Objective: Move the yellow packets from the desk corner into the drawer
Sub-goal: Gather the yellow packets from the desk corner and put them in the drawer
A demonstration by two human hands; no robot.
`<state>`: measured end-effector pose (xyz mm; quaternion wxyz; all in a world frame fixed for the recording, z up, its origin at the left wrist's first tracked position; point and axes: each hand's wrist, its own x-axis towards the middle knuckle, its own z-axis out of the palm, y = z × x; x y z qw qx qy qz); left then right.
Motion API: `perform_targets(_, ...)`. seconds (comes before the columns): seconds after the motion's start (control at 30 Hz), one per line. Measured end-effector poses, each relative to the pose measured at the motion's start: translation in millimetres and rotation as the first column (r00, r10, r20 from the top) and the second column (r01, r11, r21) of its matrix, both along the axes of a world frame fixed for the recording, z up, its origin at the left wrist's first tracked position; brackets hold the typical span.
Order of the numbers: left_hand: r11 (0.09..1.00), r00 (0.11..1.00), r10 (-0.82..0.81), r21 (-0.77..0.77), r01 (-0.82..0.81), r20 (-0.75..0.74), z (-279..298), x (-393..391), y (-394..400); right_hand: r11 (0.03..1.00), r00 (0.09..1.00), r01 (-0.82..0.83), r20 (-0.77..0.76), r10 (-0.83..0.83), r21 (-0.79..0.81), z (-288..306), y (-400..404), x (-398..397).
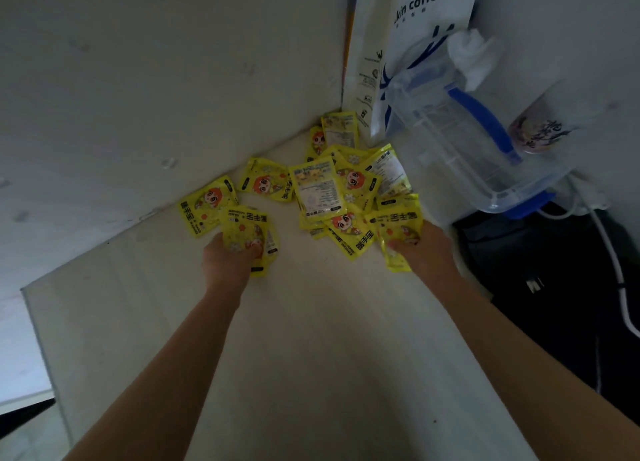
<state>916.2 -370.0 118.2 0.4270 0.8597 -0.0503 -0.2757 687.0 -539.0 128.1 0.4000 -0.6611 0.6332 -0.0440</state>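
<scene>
Early stage: nearly all yellow packets (329, 187) lie heaped on the tabletop (311, 339) in the wall corner beside the coffee bag (408, 45), left hand (227, 263) and right hand (424, 249) each apparently pinching one; no drawer visible.

This looks like a lived-in private room, perhaps a dorm or small home study, though the dim light leaves that uncertain. A pale counter (311, 322) is pushed into a corner of plain white walls (156, 80). At the far right a white paper coffee bag (408, 28) stands against the wall, beside a clear plastic storage box with blue latches (460, 142) and a printed drink cup (543, 128). White cables (613, 263) trail down over something dark right of the counter. Snack-like yellow packets (332, 187) lie loose in the corner.
</scene>
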Motion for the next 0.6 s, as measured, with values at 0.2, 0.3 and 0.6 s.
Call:
perform_targets(0.2, 0.999, 1.0, 0.012, -0.049, -0.01, 0.026, 4, 16, -14, 0.999, 0.999, 0.042, 0.003, -0.042, -0.016, -11, -31, -3)
perform_targets(0.3, 0.997, 1.0, 0.015, -0.07, -0.013, 0.027, 4, 21, -23, 0.992, 0.994, 0.109, -0.003, -0.109, 0.062, -24, -36, -2)
perform_targets(0.6, 0.99, 0.997, 0.034, -0.132, -0.044, -0.074, -3, 16, -23, 0.981, 0.985, 0.167, -0.07, -0.161, 0.103, -55, -49, 5)
